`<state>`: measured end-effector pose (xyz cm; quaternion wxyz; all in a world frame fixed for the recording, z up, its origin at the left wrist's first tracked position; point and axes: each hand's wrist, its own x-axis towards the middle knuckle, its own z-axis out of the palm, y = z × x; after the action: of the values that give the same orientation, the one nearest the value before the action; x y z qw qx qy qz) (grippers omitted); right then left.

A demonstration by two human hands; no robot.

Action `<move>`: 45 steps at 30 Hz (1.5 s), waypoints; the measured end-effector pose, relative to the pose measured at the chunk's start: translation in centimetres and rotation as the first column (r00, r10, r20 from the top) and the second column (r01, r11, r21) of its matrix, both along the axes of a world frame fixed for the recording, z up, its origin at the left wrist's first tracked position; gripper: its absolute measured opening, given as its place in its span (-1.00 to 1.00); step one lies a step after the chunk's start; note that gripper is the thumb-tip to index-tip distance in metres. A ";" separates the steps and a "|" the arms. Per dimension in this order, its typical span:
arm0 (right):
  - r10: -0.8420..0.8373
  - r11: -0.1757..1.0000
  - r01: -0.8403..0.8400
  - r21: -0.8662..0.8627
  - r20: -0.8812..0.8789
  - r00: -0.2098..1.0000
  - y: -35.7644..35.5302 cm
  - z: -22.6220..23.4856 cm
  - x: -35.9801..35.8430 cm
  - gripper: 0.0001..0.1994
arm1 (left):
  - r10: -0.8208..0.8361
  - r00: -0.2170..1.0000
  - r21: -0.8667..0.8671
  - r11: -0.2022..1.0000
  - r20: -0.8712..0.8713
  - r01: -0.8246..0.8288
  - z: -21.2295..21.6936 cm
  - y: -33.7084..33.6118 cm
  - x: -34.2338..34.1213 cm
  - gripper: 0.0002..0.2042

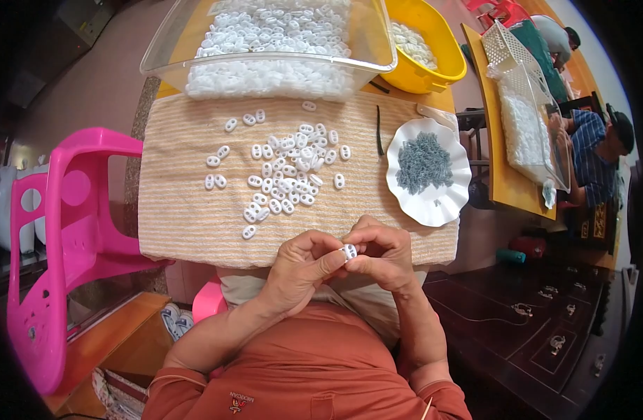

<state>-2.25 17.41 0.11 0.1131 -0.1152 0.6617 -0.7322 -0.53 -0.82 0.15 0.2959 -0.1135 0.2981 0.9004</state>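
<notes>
At the near edge of the towel-covered table, my left hand (304, 266) and my right hand (383, 253) meet. Between their thumbs and fingers they pinch one small white oval plastic piece with two dark holes (349, 252). Both hands are closed, and the curled fingers hide part of it. Beyond them, a loose pile of similar white two-hole pieces (286, 185) lies on the striped towel (185, 203), with several more scattered to its left. To the right, a white wavy-rimmed plate (433, 212) holds a heap of tiny grey parts (425, 163), perhaps springs.
A clear bin (160, 59) of white pieces stands at the back, beside a yellow tub (447, 66) with paler pieces. A black strip (379, 129) lies near the plate. A pink chair (59, 231) is at left. Another person (593, 154) sits by a second table at right.
</notes>
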 end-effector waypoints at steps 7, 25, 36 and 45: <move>-0.009 1.000 0.009 0.008 -0.009 1.000 -0.2 0.2 0.2 -0.67 | 0.003 0.999 0.080 0.997 0.035 -0.006 0.4 -0.2 0.1 -0.85; 0.018 0.997 -0.010 0.079 -0.106 0.994 -0.7 1.5 0.2 -0.71 | -0.033 0.999 0.059 0.998 -0.008 0.034 0.0 -0.2 0.1 -0.91; -0.039 0.986 0.059 0.154 -0.136 0.990 0.5 3.9 -0.3 -0.93 | -0.025 0.999 0.077 0.997 0.023 0.023 -0.3 0.4 0.5 -0.90; -0.010 0.934 0.068 0.352 -0.165 0.986 0.6 3.5 -1.4 -0.92 | 0.015 0.996 0.052 0.998 0.085 -0.019 0.0 1.4 0.3 -0.90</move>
<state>-3.65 17.98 3.56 0.0639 -0.1381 0.7924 -0.5907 -0.22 0.55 0.14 0.3036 -0.1462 0.2606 0.9047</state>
